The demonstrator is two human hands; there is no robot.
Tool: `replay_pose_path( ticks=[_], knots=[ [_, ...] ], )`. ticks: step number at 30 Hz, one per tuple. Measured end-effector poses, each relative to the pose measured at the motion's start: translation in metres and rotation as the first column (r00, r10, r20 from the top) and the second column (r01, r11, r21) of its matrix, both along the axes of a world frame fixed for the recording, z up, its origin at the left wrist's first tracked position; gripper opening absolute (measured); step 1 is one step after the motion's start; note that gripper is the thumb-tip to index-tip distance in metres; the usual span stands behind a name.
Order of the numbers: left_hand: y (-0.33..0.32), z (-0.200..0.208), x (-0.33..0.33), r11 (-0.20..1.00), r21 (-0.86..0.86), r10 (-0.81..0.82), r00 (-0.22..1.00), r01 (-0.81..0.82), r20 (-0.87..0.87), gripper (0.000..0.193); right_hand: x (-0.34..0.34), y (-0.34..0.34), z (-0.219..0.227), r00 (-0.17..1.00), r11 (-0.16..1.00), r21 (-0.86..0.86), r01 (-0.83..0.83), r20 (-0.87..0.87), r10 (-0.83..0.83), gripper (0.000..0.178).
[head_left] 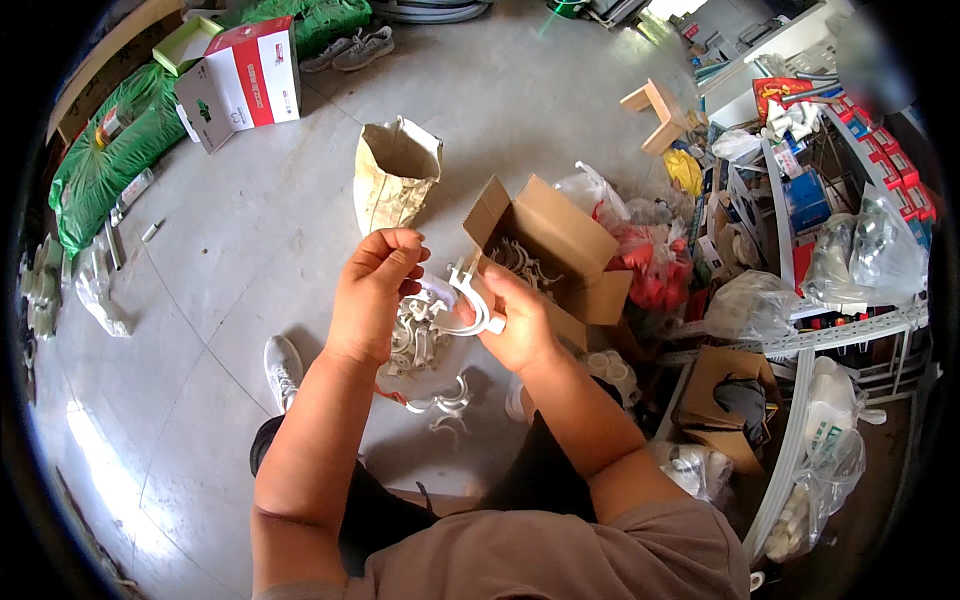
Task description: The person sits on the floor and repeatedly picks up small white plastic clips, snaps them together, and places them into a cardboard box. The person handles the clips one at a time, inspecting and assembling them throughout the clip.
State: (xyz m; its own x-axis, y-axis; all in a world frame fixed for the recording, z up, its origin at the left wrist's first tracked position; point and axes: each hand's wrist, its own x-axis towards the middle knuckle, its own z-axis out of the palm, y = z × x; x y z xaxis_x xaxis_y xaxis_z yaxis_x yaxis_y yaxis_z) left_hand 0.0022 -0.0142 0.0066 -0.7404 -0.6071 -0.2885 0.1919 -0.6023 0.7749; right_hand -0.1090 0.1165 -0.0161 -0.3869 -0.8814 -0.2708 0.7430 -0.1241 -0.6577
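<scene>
Left hand (372, 292): fingers pinching a white plastic clip (436, 293).
Right hand (518, 322): fingers pinching a curved white pipe clamp (470, 305).
Floor (250, 240): loose clips (418, 345), open cardboard box (555, 250).

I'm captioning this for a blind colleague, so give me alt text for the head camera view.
Seen from above, a person's left hand and right hand hold a white plastic pipe clip over a pile of similar clips on a grey concrete floor. Just beyond sits an open cardboard box of clips and an open paper sack; cluttered shelving fills the right.
</scene>
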Motion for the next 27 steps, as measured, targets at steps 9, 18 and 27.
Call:
replay_pose_path(
  ticks=[9,18,27],
  knots=[
    [0.015,-0.005,-0.005,0.973,-0.139,-0.172,0.982,0.182,0.078,0.016,-0.005,0.005,-0.002,0.999,0.999,-0.025,0.037,0.018,-0.036,0.013],
    [0.017,-0.006,-0.01,0.936,-0.249,-0.235,0.968,0.249,0.084,0.021,-0.006,0.005,0.003,0.997,1.0,0.001,0.015,-0.078,-0.015,0.015],
    [0.017,0.002,-0.002,0.988,-0.022,-0.153,0.986,0.152,-0.073,0.007,0.001,0.004,0.001,0.998,0.999,-0.015,0.048,-0.038,-0.048,0.018]
  ],
)
